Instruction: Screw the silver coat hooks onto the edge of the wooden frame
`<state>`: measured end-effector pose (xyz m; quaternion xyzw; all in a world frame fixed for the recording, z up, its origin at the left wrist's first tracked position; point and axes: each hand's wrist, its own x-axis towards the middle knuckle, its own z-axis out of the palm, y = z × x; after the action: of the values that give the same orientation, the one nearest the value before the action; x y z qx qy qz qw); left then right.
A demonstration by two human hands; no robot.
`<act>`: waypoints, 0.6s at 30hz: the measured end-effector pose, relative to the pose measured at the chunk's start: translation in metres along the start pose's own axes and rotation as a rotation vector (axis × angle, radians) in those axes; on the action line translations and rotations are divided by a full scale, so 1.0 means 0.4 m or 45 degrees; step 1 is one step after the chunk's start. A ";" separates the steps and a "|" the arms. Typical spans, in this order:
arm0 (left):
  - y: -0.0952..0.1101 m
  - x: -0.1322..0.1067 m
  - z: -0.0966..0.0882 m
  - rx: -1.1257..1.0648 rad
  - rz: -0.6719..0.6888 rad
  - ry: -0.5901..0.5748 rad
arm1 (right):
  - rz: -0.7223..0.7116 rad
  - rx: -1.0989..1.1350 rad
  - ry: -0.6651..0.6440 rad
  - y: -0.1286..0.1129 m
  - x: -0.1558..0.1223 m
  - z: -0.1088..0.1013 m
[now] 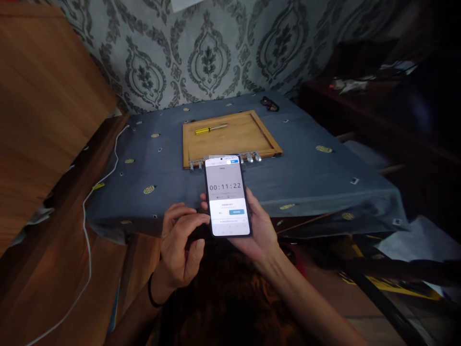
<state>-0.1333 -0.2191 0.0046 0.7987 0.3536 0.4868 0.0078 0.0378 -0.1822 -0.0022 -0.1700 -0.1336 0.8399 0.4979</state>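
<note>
A smartphone (227, 197) with a lit screen reading 00:11:22 is held upright in my right hand (260, 226), whose fingers wrap behind it. Just left of the phone's lower half is my left hand (183, 242), fingers curled loosely with thumb and forefinger apart, holding nothing; a dark band circles that wrist. Behind the phone, a framed wooden panel (230, 139) lies on the table, with metal hinges (253, 157) along its near edge, partly hidden by the phone. On the panel rests a screwdriver (211, 129) with a yellow and black handle.
A blue cloth printed with pineapples covers the table (317, 178). Dark glasses (269, 104) lie at the back right. A white cable (86, 221) runs down the left side beside a wooden cabinet (46, 96). Patterned wallpaper (209, 53) stands behind the table.
</note>
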 end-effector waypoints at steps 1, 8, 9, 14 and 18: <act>0.003 -0.001 -0.002 0.025 0.018 -0.007 | 0.003 -0.010 0.003 0.003 0.003 0.002; 0.007 0.019 0.004 0.213 0.086 -0.089 | 0.037 -0.024 0.068 0.007 0.007 0.011; 0.004 0.023 0.006 0.220 0.092 -0.095 | 0.031 -0.023 0.095 0.005 0.007 0.011; -0.003 0.035 0.026 0.167 0.164 -0.124 | 0.047 -0.027 0.153 -0.007 0.009 0.002; 0.004 0.031 0.052 0.169 0.290 -0.144 | 0.066 -0.076 0.159 -0.016 0.011 -0.006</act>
<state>-0.1128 -0.2062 0.0037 0.8586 0.2910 0.4144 -0.0804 0.0419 -0.1753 -0.0025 -0.2401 -0.1228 0.8360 0.4780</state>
